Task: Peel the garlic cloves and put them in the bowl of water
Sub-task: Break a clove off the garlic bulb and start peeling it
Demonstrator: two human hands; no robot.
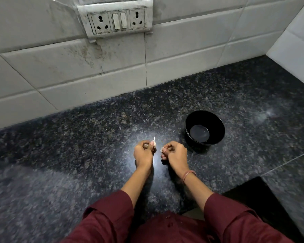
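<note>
Garlic is being pinched by left hand, right hand pinching peel; loosening grip risks dropping it.

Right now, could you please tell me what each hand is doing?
Left hand: curled round a garlic clove.
Right hand: pinching a small pale scrap, probably garlic skin.

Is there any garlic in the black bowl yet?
No, the black bowl holds only water; the left hand pinches a garlic clove.

Polished speckled stone counter, glossy black bowl, smudged glazed tiles.
</note>
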